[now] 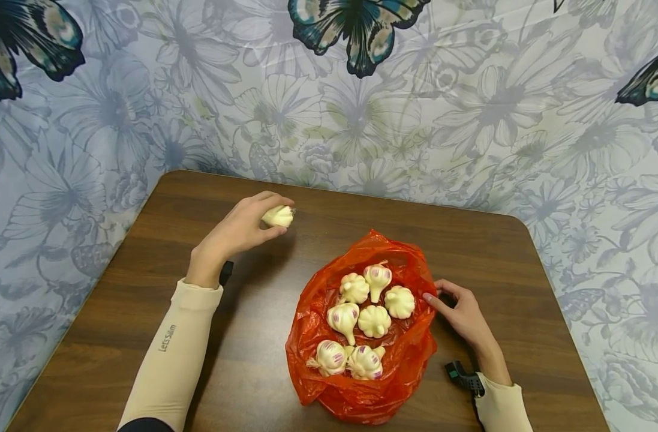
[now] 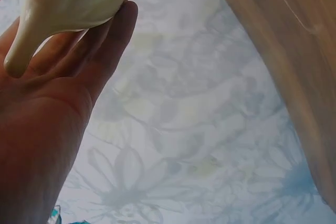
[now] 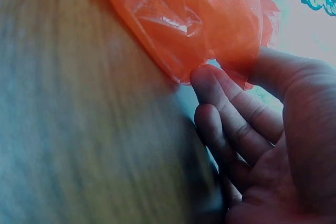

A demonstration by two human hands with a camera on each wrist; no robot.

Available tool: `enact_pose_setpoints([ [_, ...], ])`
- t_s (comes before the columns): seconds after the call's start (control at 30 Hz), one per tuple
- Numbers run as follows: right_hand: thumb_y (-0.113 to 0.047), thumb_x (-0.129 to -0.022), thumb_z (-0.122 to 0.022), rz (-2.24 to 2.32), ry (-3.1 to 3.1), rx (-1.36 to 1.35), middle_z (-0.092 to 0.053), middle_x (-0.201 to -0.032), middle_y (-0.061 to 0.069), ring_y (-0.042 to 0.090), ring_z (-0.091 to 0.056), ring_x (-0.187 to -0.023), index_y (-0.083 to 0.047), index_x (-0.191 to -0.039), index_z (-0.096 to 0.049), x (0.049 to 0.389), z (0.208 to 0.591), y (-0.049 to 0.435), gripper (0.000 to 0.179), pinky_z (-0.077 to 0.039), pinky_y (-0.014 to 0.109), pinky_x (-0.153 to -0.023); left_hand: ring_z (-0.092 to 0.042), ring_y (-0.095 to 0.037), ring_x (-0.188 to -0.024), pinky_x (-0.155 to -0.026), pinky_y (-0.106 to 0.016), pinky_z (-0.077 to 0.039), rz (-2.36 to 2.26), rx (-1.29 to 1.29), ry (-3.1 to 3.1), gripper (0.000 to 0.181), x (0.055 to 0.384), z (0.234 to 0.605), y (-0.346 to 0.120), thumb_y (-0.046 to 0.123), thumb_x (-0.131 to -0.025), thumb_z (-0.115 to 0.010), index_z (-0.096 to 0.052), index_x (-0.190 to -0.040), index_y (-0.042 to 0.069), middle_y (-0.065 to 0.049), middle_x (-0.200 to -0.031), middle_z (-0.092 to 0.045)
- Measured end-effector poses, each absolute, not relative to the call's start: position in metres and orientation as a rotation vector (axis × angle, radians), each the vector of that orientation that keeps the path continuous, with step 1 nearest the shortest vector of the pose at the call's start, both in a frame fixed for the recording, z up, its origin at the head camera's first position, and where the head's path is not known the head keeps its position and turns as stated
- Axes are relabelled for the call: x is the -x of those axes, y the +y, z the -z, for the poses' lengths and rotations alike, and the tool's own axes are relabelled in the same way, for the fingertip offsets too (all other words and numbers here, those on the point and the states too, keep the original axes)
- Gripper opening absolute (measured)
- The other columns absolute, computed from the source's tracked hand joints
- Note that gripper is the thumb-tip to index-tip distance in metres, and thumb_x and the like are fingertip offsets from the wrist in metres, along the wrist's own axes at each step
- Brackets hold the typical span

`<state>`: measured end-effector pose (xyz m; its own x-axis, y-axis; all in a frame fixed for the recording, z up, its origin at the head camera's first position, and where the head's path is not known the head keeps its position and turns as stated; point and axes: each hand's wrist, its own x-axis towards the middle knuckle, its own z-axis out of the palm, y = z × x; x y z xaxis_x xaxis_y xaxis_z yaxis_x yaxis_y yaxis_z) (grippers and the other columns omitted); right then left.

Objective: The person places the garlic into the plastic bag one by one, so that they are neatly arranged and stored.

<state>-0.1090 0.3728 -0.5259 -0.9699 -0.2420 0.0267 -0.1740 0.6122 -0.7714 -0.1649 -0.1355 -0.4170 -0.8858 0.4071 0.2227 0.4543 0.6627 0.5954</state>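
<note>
My left hand [image 1: 237, 228] holds a garlic bulb [image 1: 280, 216] between thumb and fingers over the far left part of the table. In the left wrist view the pale bulb [image 2: 68, 1] shows a long stem pointing down toward the palm and a purple mark near its top. A red plastic bag [image 1: 312, 318] lies spread open on the table, with several garlic bulbs [image 1: 374, 321] inside, some streaked purple. At the bag's right rim, my right hand [image 1: 465, 315] pinches the plastic, thumb on the inner side. The right wrist view shows its fingers [image 3: 210, 85] under the bag's edge.
The brown wooden table [image 1: 253, 336] has rounded far corners. Behind it hangs a pale cloth [image 1: 329, 132] printed with flowers and large butterflies. A black wrist device [image 1: 463, 378] sits on the right wrist, and another dark one [image 1: 226, 273] on the left.
</note>
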Motion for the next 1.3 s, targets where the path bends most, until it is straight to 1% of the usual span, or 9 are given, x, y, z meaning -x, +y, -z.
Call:
enact_pose_setpoints([
  [0.13,-0.025,-0.101,-0.073,1.305,2.746,0.360,-0.069,-0.094,0.003,0.012,-0.057,-0.091,-0.017,-0.106,-0.073,0.108,0.526,0.374,0.010,-0.042,0.024,-0.087,-0.063,-0.025,-0.114,-0.095,-0.044,-0.055,1.080,0.788,-2.771,0.052,0.159,0.412,-0.125,0.015,-0.094,-0.081,-0.063,-0.143,0.014,-0.008,-0.140,-0.064],
  [0.23,-0.024,-0.102,-0.073,1.306,2.746,0.367,-0.069,-0.094,0.003,0.012,-0.058,-0.091,-0.017,-0.107,-0.073,0.108,0.527,0.374,0.009,-0.043,0.024,-0.086,-0.064,-0.024,-0.112,-0.092,-0.043,-0.056,1.086,0.845,-2.744,0.051,0.154,0.408,-0.116,0.015,-0.094,-0.081,-0.064,-0.142,0.013,-0.007,-0.138,-0.065],
  [0.47,-0.024,-0.102,-0.072,1.308,2.750,0.386,-0.069,-0.094,0.003,0.012,-0.058,-0.090,-0.017,-0.107,-0.073,0.107,0.528,0.375,0.009,-0.043,0.024,-0.085,-0.064,-0.022,-0.117,-0.101,-0.044,-0.054,1.056,0.950,-2.699,0.049,0.143,0.404,-0.096,0.017,-0.093,-0.082,-0.066,-0.139,0.009,-0.005,-0.135,-0.066],
  [0.67,-0.024,-0.102,-0.073,1.306,2.756,0.395,-0.070,-0.094,0.002,0.012,-0.058,-0.090,-0.017,-0.107,-0.073,0.107,0.528,0.376,0.008,-0.043,0.023,-0.085,-0.064,-0.021,-0.117,-0.101,-0.042,-0.056,1.034,1.027,-2.667,0.049,0.134,0.401,-0.083,0.016,-0.092,-0.084,-0.067,-0.138,0.011,-0.005,-0.136,-0.065],
  [0.8,-0.023,-0.102,-0.073,1.306,2.754,0.399,-0.070,-0.094,0.002,0.012,-0.058,-0.090,-0.017,-0.107,-0.073,0.106,0.528,0.376,0.009,-0.044,0.022,-0.085,-0.064,-0.019,-0.121,-0.102,-0.041,-0.055,1.061,1.105,-2.639,0.050,0.128,0.399,-0.073,0.016,-0.092,-0.084,-0.067,-0.139,0.012,-0.003,-0.137,-0.065],
  [1.0,-0.024,-0.102,-0.073,1.304,2.752,0.401,-0.070,-0.094,0.002,0.012,-0.058,-0.090,-0.017,-0.107,-0.073,0.106,0.529,0.377,0.009,-0.043,0.023,-0.085,-0.064,-0.018,-0.123,-0.099,-0.039,-0.057,1.040,1.180,-2.640,0.048,0.118,0.399,-0.060,0.018,-0.094,-0.081,-0.066,-0.140,0.014,-0.003,-0.139,-0.063],
  [1.07,-0.024,-0.102,-0.073,1.308,2.749,0.396,-0.070,-0.094,0.002,0.012,-0.058,-0.090,-0.017,-0.108,-0.073,0.105,0.529,0.377,0.009,-0.043,0.023,-0.085,-0.064,-0.019,-0.124,-0.099,-0.039,-0.057,1.027,1.201,-2.648,0.048,0.115,0.399,-0.057,0.018,-0.095,-0.081,-0.065,-0.140,0.014,-0.003,-0.139,-0.063],
  [1.3,-0.024,-0.101,-0.073,1.322,2.751,0.389,-0.069,-0.094,0.003,0.013,-0.057,-0.090,-0.016,-0.108,-0.073,0.101,0.529,0.376,0.010,-0.043,0.023,-0.085,-0.063,-0.019,-0.126,-0.106,-0.042,-0.055,1.002,1.276,-2.656,0.045,0.108,0.399,-0.048,0.021,-0.097,-0.079,-0.066,-0.140,0.014,-0.002,-0.139,-0.063],
])
